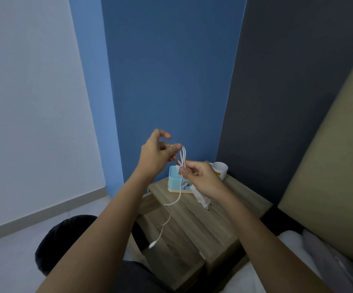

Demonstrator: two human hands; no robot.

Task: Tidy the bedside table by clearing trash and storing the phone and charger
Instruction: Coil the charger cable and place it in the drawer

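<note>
A big blue wall [171,70] fills the top of the frame. A tan headboard [329,166] stands at the right edge. A wooden table [203,225] sits in the lower middle. Above it, the left hand [156,157] pinches the top of a looped white cable [183,155]. The right hand [201,179] grips the loops lower down, with the charger [202,199] poking out under it. A blue box [174,180] and a white mug [221,169] stand at the back of the table. The cable's loose end hangs down toward the lower middle.
</note>
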